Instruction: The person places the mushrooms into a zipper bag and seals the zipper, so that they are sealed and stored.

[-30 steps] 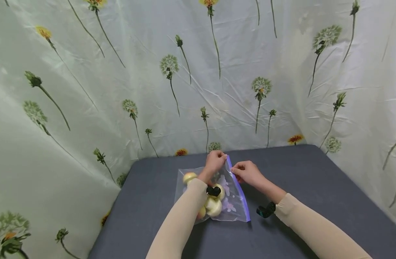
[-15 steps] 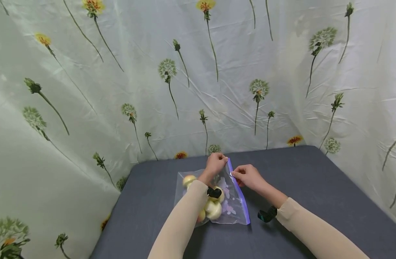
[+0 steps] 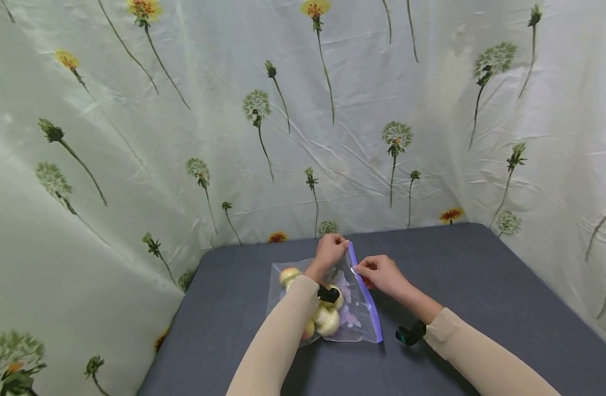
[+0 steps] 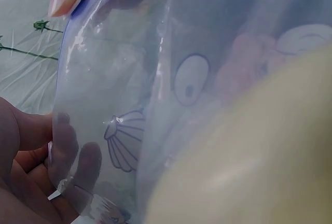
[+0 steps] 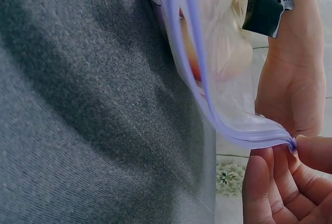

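Observation:
A clear zip-top bag [image 3: 354,324] with a purple zip strip [image 3: 373,309] lies on the table, its mouth to the right. Inside it are several pale yellow fruits [image 3: 326,320] with a red blush, apple-like. My left hand [image 3: 330,250] pinches the far corner of the bag beside the strip. My right hand [image 3: 382,272] pinches the strip slightly nearer to me, thumb against fingers. In the right wrist view, the two purple edges [image 5: 194,32] stand apart along the near stretch and meet at the pinch. Printed pictures [image 4: 127,138] show on the film.
A dark grey cloth-covered table [image 3: 461,286] extends around the bag. Behind it and on both sides hangs a pale curtain [image 3: 332,148] with a dandelion print. A black wrist device [image 3: 412,333] is worn on the right wrist, another [image 3: 328,294] on the left.
The right hand has slid slightly toward me along the zip strip. The left hand stays at the far corner, and the bag keeps nearly the same place; the view has tilted a little.

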A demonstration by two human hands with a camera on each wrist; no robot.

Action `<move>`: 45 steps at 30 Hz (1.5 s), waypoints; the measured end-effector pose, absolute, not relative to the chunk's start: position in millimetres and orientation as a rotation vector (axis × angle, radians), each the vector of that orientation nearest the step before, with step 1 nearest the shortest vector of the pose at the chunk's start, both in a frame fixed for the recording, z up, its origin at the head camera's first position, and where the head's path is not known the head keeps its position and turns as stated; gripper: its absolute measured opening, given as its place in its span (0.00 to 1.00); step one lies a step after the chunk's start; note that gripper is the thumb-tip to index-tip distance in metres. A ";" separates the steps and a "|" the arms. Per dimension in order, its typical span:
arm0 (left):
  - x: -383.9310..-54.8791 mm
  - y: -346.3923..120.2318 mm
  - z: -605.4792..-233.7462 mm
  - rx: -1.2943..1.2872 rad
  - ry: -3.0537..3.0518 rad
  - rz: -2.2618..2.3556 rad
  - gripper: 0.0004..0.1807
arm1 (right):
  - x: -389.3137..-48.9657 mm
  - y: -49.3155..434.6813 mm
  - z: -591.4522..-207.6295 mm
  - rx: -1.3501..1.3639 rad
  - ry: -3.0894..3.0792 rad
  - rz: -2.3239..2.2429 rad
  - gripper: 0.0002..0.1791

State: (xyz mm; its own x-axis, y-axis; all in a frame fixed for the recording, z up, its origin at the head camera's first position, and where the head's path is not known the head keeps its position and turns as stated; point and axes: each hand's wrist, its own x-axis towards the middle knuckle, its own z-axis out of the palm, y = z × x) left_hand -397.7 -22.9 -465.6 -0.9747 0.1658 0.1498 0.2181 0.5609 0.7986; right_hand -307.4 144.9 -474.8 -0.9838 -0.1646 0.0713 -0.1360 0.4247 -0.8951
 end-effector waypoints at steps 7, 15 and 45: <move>-399.3 -25.3 -461.6 -0.360 -2.728 -1.391 0.14 | -304.8 144.3 -474.4 -0.305 2.656 -1.625 0.10; -400.8 -26.3 -463.2 -0.366 -2.739 -1.364 0.14 | -299.2 144.6 -476.4 -0.322 2.655 -1.602 0.09; -404.5 -20.8 -463.9 -0.341 -2.740 -1.234 0.14 | -272.5 149.9 -485.1 -0.423 2.647 -1.609 0.10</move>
State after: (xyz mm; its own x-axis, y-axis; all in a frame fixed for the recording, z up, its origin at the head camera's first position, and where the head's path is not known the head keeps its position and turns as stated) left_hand -404.5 -20.8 -463.9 -0.9677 0.1559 0.1980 0.2516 0.6428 0.7235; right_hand -272.5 149.9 -485.1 -0.9632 -0.2370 0.1264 -0.2213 0.4337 -0.8735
